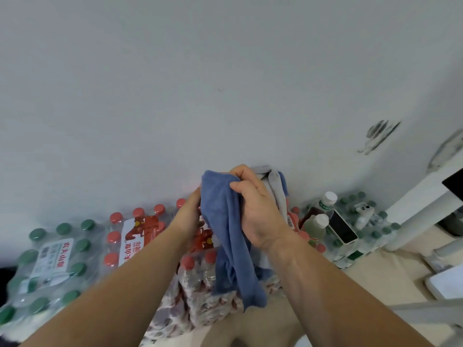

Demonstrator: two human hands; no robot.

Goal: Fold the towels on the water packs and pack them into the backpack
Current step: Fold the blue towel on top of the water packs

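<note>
A blue towel [226, 236] hangs in front of me above the red-capped water packs [140, 234]. My right hand [255, 209] grips its bunched top edge, fingers curled round the cloth. My left hand [188, 214] holds the towel's left side, its fingers hidden behind the fabric. A grey towel [276, 189] lies behind my right hand, partly hidden. The blue towel's lower end dangles over a pack of red-capped bottles [200, 274]. No backpack is in view.
Green-capped water packs [50, 261] stand at the left, more at the right [370, 221]. Two loose drink bottles [318, 216], a phone [342, 227] and a white game controller [364, 212] lie on the right packs. A white table leg [421, 209] stands right. A white wall is behind.
</note>
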